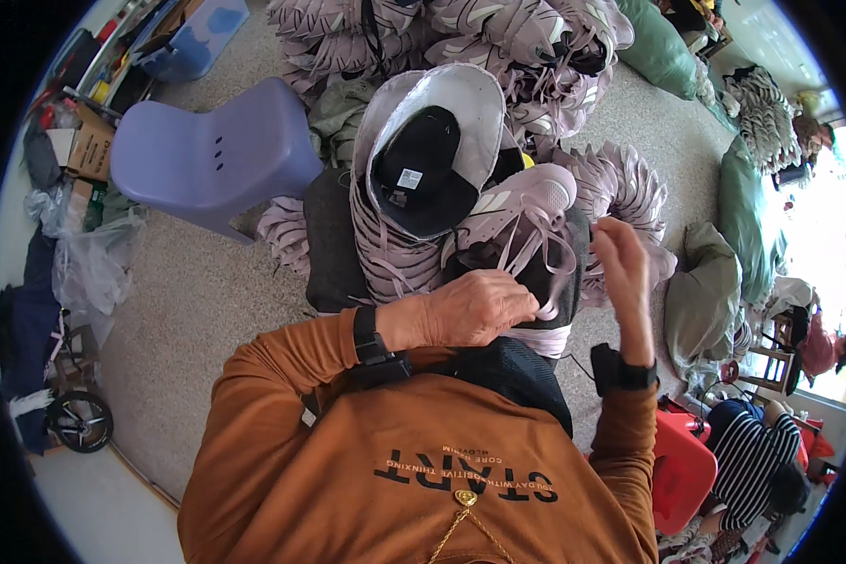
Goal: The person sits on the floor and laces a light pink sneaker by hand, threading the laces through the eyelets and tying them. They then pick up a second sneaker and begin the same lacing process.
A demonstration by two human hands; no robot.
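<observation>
A pale pink shoe upper [493,209] lies across my lap, with its toe pointing to the far right. Loose pink shoelaces [566,261] hang from it over the dark cloth on my legs. My left hand [484,305] is closed, its fingertips against the laces at the near end of the upper. Beside it on the right, my right hand [622,254] is raised with the fingers pinched together; whatever they grip is too small to make out. Just left of the upper sits a white, round, open container [484,89] holding a black insole-like piece [423,169].
Large bundles of stacked pink shoe uppers [517,38] stand ahead, with a curved stack [620,188] to the right. A purple stool [221,150] is at left. Green sacks [752,216], a red chair [681,470] and a person in a striped top [757,451] are at right.
</observation>
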